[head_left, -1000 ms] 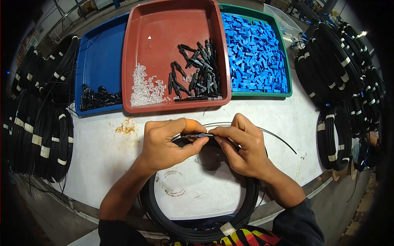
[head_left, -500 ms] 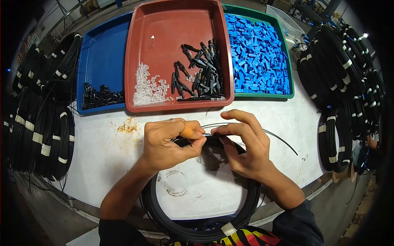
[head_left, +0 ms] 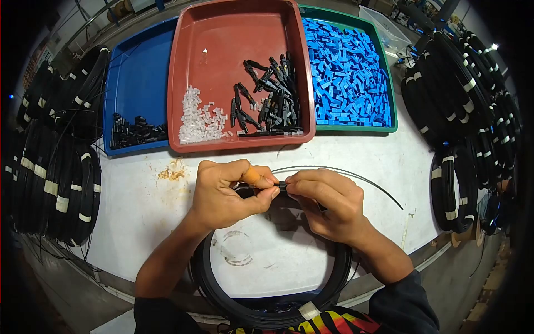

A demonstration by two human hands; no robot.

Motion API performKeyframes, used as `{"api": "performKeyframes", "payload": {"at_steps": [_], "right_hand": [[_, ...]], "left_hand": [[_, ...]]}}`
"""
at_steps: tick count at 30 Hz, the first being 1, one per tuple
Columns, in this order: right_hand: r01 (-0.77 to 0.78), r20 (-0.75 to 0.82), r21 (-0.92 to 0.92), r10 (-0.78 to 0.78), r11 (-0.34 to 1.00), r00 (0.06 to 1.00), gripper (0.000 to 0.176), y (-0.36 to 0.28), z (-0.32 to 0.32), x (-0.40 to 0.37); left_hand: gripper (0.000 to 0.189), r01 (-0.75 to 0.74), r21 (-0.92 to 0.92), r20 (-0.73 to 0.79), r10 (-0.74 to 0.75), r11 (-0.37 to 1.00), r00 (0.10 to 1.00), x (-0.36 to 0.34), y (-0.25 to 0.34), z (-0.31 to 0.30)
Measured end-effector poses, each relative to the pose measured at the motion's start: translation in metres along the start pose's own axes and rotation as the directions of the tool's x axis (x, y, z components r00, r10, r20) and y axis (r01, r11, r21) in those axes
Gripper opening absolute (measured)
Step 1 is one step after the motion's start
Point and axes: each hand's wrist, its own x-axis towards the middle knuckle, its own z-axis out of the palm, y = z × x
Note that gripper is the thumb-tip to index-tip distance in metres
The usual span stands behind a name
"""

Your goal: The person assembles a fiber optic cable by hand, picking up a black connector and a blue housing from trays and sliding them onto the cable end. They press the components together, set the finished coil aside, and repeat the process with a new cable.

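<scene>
My left hand (head_left: 231,192), with an orange wrap on one finger, pinches a small black connector (head_left: 282,186) from the left. From the right, the fingers of my right hand (head_left: 328,197) are closed on the same piece, and the two hands' fingertips almost meet. Most of the connector is hidden by the fingers. Below both hands lies a coil of black cable (head_left: 207,273), bound with a white tape band (head_left: 309,310) near my body. A loose black cable end (head_left: 378,188) curves out to the right behind my right hand.
A red tray (head_left: 233,33) holds white clips (head_left: 197,119) and black connectors (head_left: 272,100). Beside it stand a blue tray (head_left: 139,67) with small black parts and a green tray (head_left: 394,111) full of blue pieces (head_left: 350,78). Taped cable coils (head_left: 55,183) flank the table on both sides.
My right hand's raised fingers have come down and closed on the connector. My left hand keeps its pinch in nearly the same place.
</scene>
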Motion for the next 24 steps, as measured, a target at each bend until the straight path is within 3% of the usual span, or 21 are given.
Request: {"api": "performKeyframes", "payload": {"at_steps": [3,7,9,12,16,17,19,20,22,24], "right_hand": [[0.058,0.005,-0.029,-0.058,0.998,0.998,0.038,0.0,-0.001,0.0],[0.0,0.014,-0.005,0.0,1.0,1.0,0.035,-0.004,-0.003,-0.001],[-0.02,0.01,0.013,0.02,1.0,1.0,0.032,-0.004,-0.004,-0.002],[-0.307,0.153,0.115,0.289,0.945,0.945,0.018,-0.008,-0.009,0.0],[-0.414,0.124,0.179,0.397,0.892,0.909,0.019,-0.006,-0.006,0.0],[-0.414,0.126,0.18,0.396,0.893,0.91,0.019,-0.006,-0.007,0.002],[-0.294,0.108,0.096,0.284,0.951,0.953,0.022,-0.007,-0.009,0.006],[-0.295,0.108,0.095,0.285,0.951,0.952,0.022,-0.007,-0.008,0.005],[-0.145,0.041,-0.046,0.147,0.988,0.988,0.026,-0.004,-0.004,0.002],[-0.133,0.049,-0.076,0.137,0.988,0.989,0.027,-0.007,-0.003,0.001]], "left_hand": [[0.014,0.115,-0.13,0.021,-0.113,0.985,0.993,-0.001,0.0,0.0],[0.015,0.192,-0.178,0.075,-0.181,0.965,0.981,0.001,0.004,-0.005],[0.017,-0.059,0.045,0.114,0.053,0.997,0.992,0.001,0.003,-0.006],[0.019,-0.166,0.134,0.111,0.152,0.977,0.982,0.002,-0.001,-0.002],[0.021,-0.184,0.304,0.079,0.168,0.935,0.983,0.004,0.007,0.0],[0.021,-0.183,0.305,0.077,0.167,0.935,0.983,0.004,0.005,0.001],[0.019,-0.33,0.379,0.06,0.333,0.864,0.941,0.003,0.001,0.002],[0.019,-0.33,0.378,0.06,0.333,0.865,0.941,0.002,0.002,0.002],[0.016,-0.188,0.307,0.018,0.192,0.933,0.981,-0.001,0.004,0.002],[0.015,-0.206,0.32,0.061,0.197,0.925,0.978,0.001,0.011,0.001]]}}
